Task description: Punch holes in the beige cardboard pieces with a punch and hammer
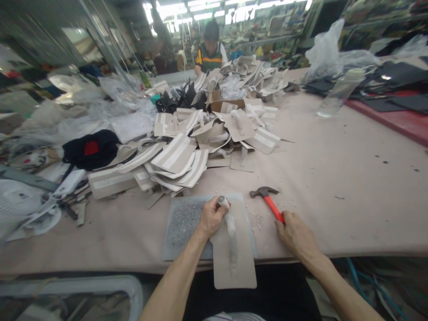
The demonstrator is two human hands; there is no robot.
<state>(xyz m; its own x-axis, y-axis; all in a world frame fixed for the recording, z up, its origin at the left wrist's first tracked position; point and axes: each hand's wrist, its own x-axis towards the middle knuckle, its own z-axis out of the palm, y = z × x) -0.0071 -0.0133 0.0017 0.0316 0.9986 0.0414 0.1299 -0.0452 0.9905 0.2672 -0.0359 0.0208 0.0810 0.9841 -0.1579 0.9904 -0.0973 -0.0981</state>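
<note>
My left hand (211, 216) is closed around a short cylindrical punch (223, 201) with a round metal top. It holds the punch at the far end of a pale handle strap (231, 232) on a beige panel (244, 263). That panel lies partly on a scuffed, speckled board (185, 223), and its near end hangs past the table edge. In my right hand (297, 236) is a claw hammer (272, 205) with a red grip. Its dark head rests on or just above the table, right of the panel and apart from the punch.
A heap of beige panels with straps (180, 156) spreads beyond the board. Plastic bags and a black cloth item (92, 149) lie to the left. A clear bottle (339, 96) stands tilted in view at the right. Another person (211, 55) is at the far side.
</note>
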